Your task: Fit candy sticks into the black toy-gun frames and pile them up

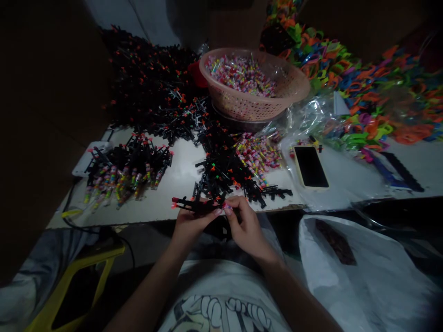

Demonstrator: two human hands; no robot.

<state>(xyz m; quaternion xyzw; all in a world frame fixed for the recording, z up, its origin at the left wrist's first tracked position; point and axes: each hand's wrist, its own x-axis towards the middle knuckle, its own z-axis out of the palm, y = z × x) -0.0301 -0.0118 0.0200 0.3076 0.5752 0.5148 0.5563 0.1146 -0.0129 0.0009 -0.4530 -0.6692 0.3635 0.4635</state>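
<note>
At the left of the table [182, 168], a pile [133, 154] of black toy guns with bright tubes [113, 174] at their near ends, seemingly fitted and so, by the look of it, done. Behind and a little right, a great black heap [145, 83] of guns, no tubes visible in it, probably all left. Mid-table, just beyond the hands, a smaller spread of loose guns [221, 159]; against its right side, loose tubes [258, 154], with many more in the basket [238, 99] behind. Judging from these, a modest share done, far more left, and one gun [195, 207] in hand, perhaps partway. Farther right, a phone [311, 167] and a heap of bright plastic pieces [367, 92], seemingly apart from this work. As for the held gun: over the table's near edge, in front of the body, long axis running nearly side to side, right end a touch nearer the body. Red-orange end, likely the muzzle, pointing left; opposite end between the hands. Left hand [192, 223] gripping the gun, thumb stretched toward that right end, fingers mostly hidden. Right hand [245, 223] pinching a small pink piece [226, 206] there, maybe a tube; too dark to tell whether seated or merely touching.
</note>
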